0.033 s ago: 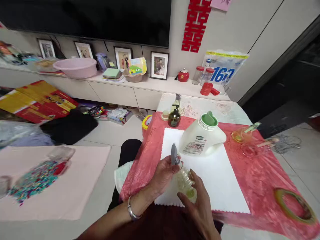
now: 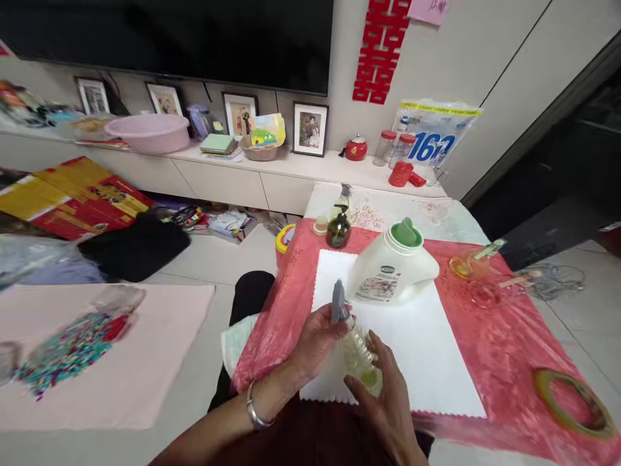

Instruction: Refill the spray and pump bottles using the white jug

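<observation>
As its long axis slants, the spray bottle (image 2: 356, 347) points forward-left

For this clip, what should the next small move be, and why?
Probably a small twist of the grey spray head with the left hand, while the right hand steadies the clear bottle. The left hand grips around the head and neck and the right cups the lower body, which suits a twist; how tight the head sits can't be seen.
</observation>
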{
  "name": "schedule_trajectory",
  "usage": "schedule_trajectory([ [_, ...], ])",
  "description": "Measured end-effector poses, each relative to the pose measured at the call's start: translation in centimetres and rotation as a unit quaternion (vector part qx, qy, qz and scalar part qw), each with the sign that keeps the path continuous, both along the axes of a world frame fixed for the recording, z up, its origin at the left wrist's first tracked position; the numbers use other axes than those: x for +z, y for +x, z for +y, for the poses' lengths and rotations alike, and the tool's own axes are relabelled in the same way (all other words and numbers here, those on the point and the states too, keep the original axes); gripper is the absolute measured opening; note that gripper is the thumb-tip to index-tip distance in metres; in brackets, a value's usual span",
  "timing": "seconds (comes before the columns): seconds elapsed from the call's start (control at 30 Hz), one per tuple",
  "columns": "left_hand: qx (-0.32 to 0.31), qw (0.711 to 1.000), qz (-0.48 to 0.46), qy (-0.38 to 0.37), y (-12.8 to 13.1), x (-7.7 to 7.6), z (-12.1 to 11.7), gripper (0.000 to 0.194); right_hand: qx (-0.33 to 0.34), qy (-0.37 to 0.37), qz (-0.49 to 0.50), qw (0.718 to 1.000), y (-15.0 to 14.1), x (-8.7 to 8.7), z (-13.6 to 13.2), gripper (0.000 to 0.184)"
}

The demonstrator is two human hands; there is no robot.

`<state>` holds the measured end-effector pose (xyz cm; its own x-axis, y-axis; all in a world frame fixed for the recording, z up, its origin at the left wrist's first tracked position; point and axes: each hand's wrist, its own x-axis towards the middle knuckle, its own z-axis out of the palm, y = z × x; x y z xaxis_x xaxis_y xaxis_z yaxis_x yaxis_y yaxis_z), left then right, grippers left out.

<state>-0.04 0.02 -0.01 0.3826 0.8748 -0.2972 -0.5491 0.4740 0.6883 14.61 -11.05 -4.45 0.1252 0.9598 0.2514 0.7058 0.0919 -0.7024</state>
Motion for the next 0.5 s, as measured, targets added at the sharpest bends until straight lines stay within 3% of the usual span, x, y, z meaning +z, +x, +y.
schedule_trajectory([
  [0.33, -0.008, 0.997, 0.006, 0.079, -0.2, -0.3, -0.6, 0.045, 0.019, -0.010, 0.060, 0.998, 0.2, -1.0, 0.2, 0.072],
  [0.5, 0.013, 0.998, 0.029, 0.054, -0.3, -0.7, -0.5, 0.051, -0.002, 0.008, 0.131, 0.991, -0.8, -1.6, 0.4, 0.071],
])
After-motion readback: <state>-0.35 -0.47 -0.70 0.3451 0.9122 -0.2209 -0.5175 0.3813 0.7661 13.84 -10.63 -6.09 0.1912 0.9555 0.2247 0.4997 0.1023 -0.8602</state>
